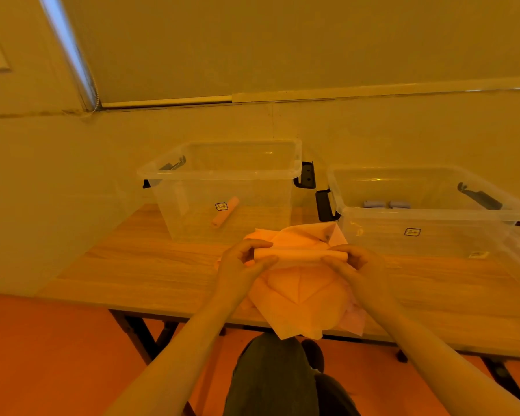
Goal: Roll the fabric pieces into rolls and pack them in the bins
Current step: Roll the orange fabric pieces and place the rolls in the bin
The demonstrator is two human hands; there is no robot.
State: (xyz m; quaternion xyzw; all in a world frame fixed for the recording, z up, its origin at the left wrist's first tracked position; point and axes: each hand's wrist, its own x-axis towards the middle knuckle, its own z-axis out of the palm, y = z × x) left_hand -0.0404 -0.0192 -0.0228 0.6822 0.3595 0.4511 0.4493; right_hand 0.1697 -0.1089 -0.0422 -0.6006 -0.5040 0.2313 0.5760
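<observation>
A pink fabric roll (297,256) is held level above the table, my left hand (246,259) pinching its left end and my right hand (353,261) pinching its right end. Beneath it lies a pile of loose pink fabric pieces (300,298), which hangs over the table's front edge. The left clear bin (222,172) holds one pink roll (225,212). In the right clear bin (433,217) lie two grey-blue rolls (386,204).
The wooden table (138,259) stands against a wall, both bins at its back. Black latch handles (308,175) stick out between the bins. My legs and the table's dark frame show below the front edge, over an orange floor.
</observation>
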